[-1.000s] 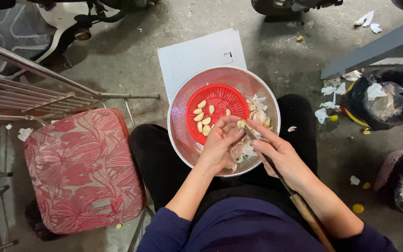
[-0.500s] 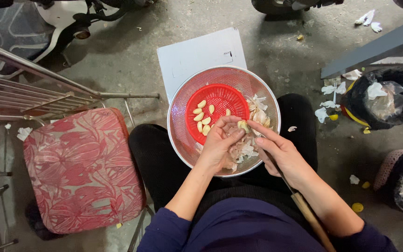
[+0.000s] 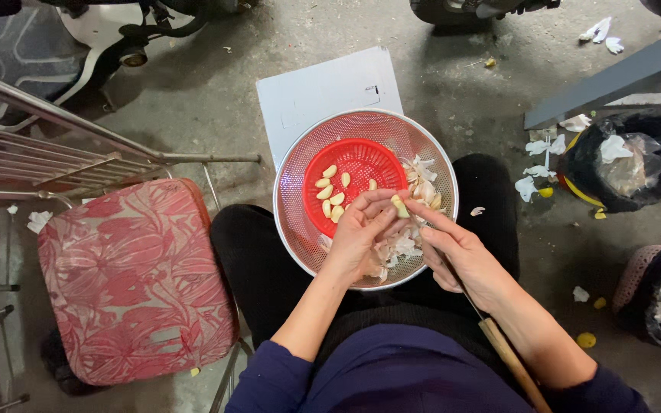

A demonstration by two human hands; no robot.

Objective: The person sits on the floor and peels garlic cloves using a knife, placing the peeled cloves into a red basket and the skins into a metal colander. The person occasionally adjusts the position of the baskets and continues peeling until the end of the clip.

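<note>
**Garlic clove held over the colander**

We take the colander [image 3: 294, 180] on our lap as the landmark. Well to its left stands a stool [image 3: 135, 279] with a red leaf-print cushion, and behind that a metal rack [image 3: 55, 153]. Just beyond the colander's far rim a white board [image 3: 323, 92] lies on the concrete.

Inside the colander sits a red basket [image 3: 361, 164] holding peeled cloves [image 3: 332, 195]. Loose skins [image 3: 403, 246] pile in the colander's right and near part.

Our left hand [image 3: 361, 237] and right hand [image 3: 464, 260] meet over that pile, fingertips together, both pinched on one clove [image 3: 399, 205] just right of the basket. A wooden handle [image 3: 510, 363] runs back under the right wrist; we cannot tell whether the right hand grips it.

We judge the clove light, firm and a little slick once bare, its skin thin and brittle; it is best pinched across its flat sides near the root end.

To the colander's right, two black bags [image 3: 625, 164] hold scraps, with more bits scattered about them.
</note>
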